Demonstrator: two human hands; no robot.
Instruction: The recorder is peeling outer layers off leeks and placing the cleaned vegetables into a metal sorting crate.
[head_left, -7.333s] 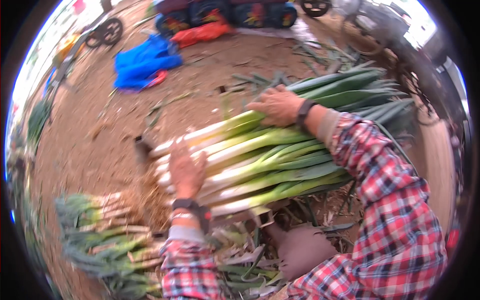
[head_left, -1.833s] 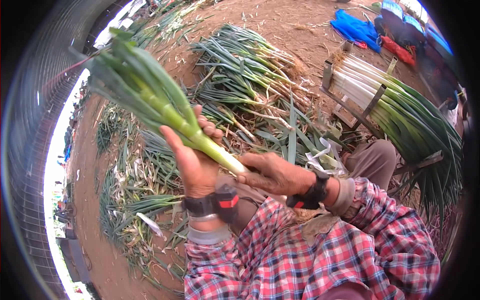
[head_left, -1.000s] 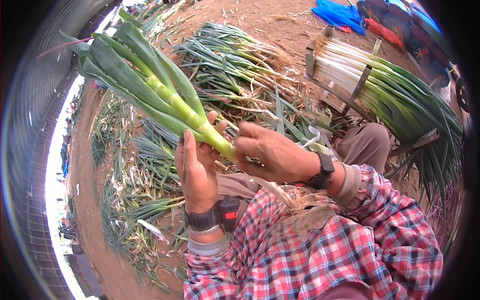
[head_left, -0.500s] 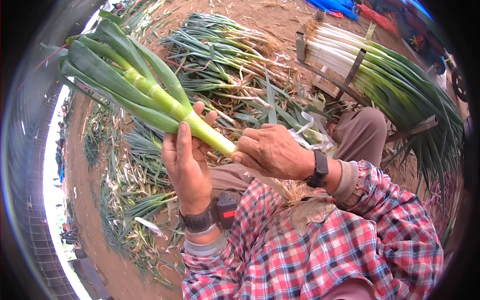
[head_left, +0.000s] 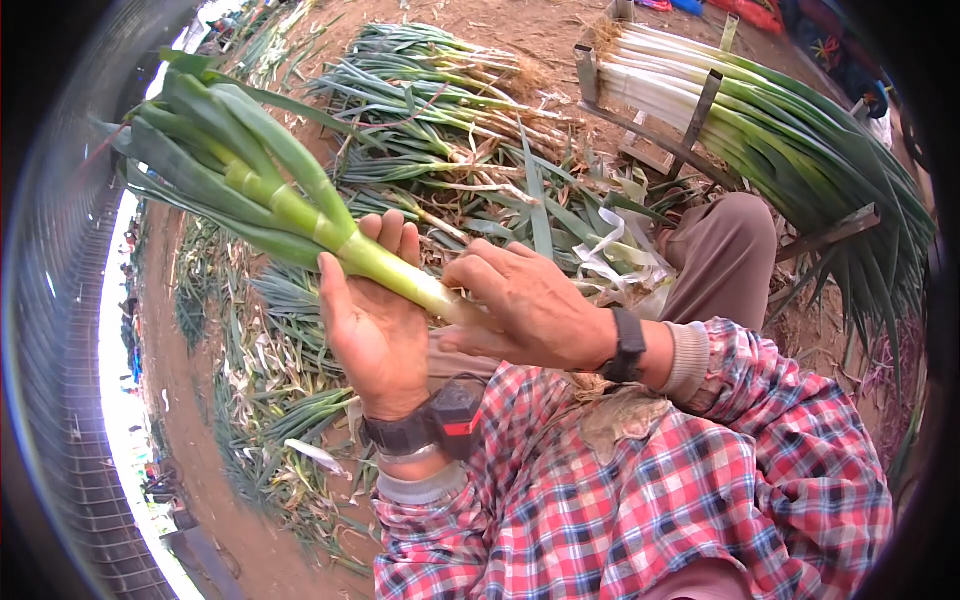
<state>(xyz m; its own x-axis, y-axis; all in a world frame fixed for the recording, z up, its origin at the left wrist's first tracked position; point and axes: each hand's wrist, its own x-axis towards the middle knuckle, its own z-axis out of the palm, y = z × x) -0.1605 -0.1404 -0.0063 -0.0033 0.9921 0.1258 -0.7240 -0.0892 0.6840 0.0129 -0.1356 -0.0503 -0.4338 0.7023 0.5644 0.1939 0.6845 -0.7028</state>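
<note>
A large green onion (head_left: 385,268) lies slantwise across my hands, its thick leaves spread to the upper left. My left hand (head_left: 378,330) is palm up beneath the stalk, fingers stretched out and thumb apart, so the stalk rests on it. My right hand (head_left: 535,305) has its fingers over the pale lower shaft and its thumb below, holding it. The shaft's lower end is hidden behind the right hand. Some roots show under my right wrist, near a brown patch (head_left: 620,428) on my plaid clothing.
Untrimmed green onions (head_left: 420,95) lie in a pile on the soil ahead. At the right, cleaned green onions (head_left: 720,110) fill a metal rack (head_left: 700,120). Peeled leaves and scraps (head_left: 270,430) litter the ground at the left. My bent knee (head_left: 735,235) stands below the rack.
My left thumb has come off the stalk and the fingers have straightened. My right hand's fingers have loosened and lifted somewhat along the shaft. The onion has shifted slightly down and left.
</note>
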